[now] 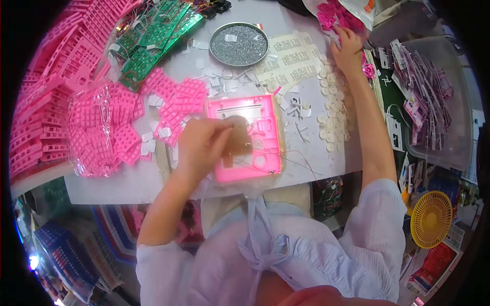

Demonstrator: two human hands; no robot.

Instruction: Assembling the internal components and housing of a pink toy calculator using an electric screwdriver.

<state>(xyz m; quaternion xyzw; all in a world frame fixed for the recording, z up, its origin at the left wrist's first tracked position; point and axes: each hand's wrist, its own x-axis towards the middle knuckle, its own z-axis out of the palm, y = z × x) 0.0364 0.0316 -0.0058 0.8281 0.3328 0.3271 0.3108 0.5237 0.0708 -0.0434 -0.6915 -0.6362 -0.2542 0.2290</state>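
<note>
A pink plastic housing lies on the table in front of me, its inner side up, with a slotted strip and a round speaker-like opening. Over its middle is a flat brown piece, with thin wires running off to the right. My left hand is at the housing's left side, thumb and finger pinched together above the brown piece; what they hold is too small to make out. My right hand reaches to the far right, fingers apart at a heap of magenta plastic parts in a white bag.
Pink keypads, some bagged, and stacked pink frames fill the left. Green circuit boards lie behind them. A round tin of small metal bits stands at the back. White discs and a clear bin are right.
</note>
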